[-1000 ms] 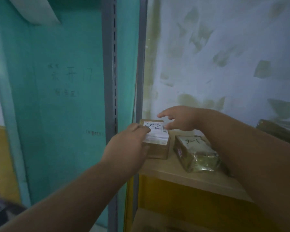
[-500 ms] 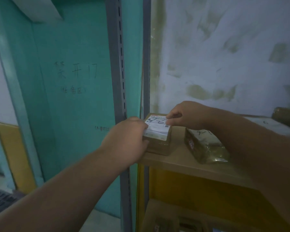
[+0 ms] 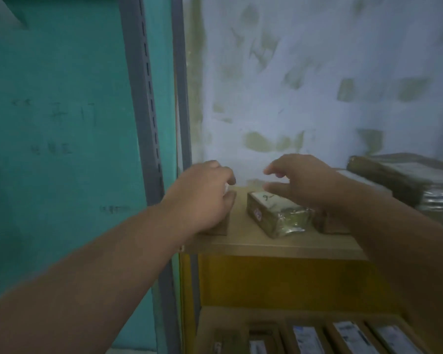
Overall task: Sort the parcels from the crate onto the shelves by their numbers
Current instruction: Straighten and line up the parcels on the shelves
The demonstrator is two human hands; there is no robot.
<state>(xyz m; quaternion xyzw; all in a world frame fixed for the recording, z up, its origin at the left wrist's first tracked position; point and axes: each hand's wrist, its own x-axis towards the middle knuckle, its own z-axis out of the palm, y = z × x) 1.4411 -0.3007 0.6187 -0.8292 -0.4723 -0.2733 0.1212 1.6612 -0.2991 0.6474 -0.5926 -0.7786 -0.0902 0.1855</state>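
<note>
A small brown box (image 3: 221, 226) stands at the left end of the wooden shelf (image 3: 279, 247). My left hand (image 3: 202, 198) lies over it and grips it, with the thumb on its right side, so most of the box and its white label are hidden. Just to the right lies a brown parcel (image 3: 274, 215) wrapped in clear tape, with a handwritten number on top. My right hand (image 3: 299, 182) hovers above the far end of that parcel. Its fingers are spread and hold nothing.
A grey slotted steel upright (image 3: 143, 123) and a teal door stand left of the shelf. Another brown parcel (image 3: 330, 227) sits behind my right wrist. More parcels (image 3: 394, 180) are stacked at the right. The lower shelf (image 3: 343, 335) holds several labelled boxes.
My right hand has let go of the small box's label end and moved right, above the taped parcel. My left hand has stayed on the box. The view has shifted down.
</note>
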